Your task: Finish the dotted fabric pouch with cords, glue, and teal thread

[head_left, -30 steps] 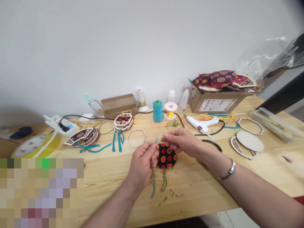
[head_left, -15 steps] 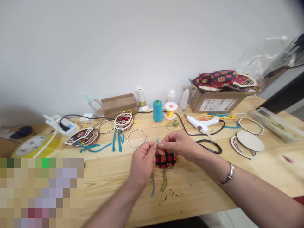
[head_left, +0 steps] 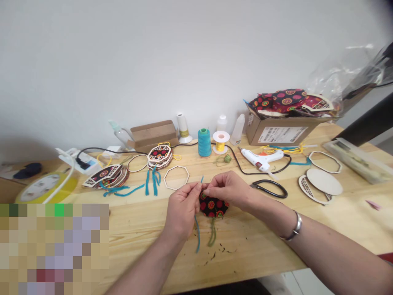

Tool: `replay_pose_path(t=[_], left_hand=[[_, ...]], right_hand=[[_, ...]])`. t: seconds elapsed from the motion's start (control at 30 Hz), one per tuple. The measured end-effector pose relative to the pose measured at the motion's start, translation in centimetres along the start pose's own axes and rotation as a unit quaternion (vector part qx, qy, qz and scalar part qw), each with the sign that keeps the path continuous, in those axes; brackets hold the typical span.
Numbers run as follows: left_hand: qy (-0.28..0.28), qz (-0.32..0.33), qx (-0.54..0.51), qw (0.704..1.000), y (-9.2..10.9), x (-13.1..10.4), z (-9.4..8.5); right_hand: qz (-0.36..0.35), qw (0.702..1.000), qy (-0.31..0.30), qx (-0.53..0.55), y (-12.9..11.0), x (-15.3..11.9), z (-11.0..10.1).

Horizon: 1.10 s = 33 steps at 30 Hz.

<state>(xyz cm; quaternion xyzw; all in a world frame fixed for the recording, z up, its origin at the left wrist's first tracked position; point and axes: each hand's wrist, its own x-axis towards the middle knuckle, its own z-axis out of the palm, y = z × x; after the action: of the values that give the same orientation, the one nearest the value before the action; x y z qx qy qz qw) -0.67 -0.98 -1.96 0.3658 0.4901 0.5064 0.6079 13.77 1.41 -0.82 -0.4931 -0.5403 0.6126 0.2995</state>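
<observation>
My left hand (head_left: 182,209) is closed in a pinch on a blue cord (head_left: 197,237). The cord's short end sticks up above the fingertips, and its long tail hangs below the hand. Close against it, my right hand (head_left: 229,189) is also closed, thumb and forefinger pressed together; what lies between them is hidden. Just beneath both hands is a rounded black fabric piece (head_left: 211,207) with red and orange flower dots. A looped olive-green cord (head_left: 211,234) trails from its lower edge. The hands cover its upper part.
Black-handled scissors (head_left: 272,188) lie right of my hand, behind them a white glue gun (head_left: 260,159). A teal thread cone (head_left: 204,143) and yellow spool (head_left: 220,143) stand farther back. A wooden octagon frame (head_left: 176,178) is left, a carton (head_left: 278,129) back right. Wooden ovals (head_left: 324,181) lie right.
The right fingertips have dropped slightly toward the fabric piece, and more of its patterned top shows. The left hand keeps its pinch, shifted a little left.
</observation>
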Motion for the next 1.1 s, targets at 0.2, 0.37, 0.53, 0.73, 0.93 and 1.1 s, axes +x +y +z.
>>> replay_pose_path(t=[0.2,0.37,0.53,0.73,0.93,1.1], left_hand=[[0.005,-0.007,-0.016,1.0,0.06,-0.01,0.07],[0.002,-0.011,-0.028,1.0,-0.05,0.01,0.07],[0.002,-0.014,-0.025,1.0,0.0,0.02,0.09],[0.002,-0.014,-0.027,1.0,0.11,0.11,0.16],[0.003,-0.013,-0.022,1.0,0.15,-0.01,0.12],[0.003,-0.012,-0.023,1.0,0.13,0.02,0.08]], right_hand=[[0.003,1.0,-0.004,-0.025,-0.45,-0.17,0.18],[0.009,0.999,-0.014,-0.028,-0.49,-0.28,0.23],[0.012,1.0,-0.012,-0.026,-0.38,-0.25,0.24],[0.007,1.0,-0.011,-0.027,-0.26,-0.13,0.28],[0.002,1.0,-0.017,-0.016,-0.43,-0.2,0.31],[0.006,1.0,-0.022,-0.012,-0.55,-0.28,0.4]])
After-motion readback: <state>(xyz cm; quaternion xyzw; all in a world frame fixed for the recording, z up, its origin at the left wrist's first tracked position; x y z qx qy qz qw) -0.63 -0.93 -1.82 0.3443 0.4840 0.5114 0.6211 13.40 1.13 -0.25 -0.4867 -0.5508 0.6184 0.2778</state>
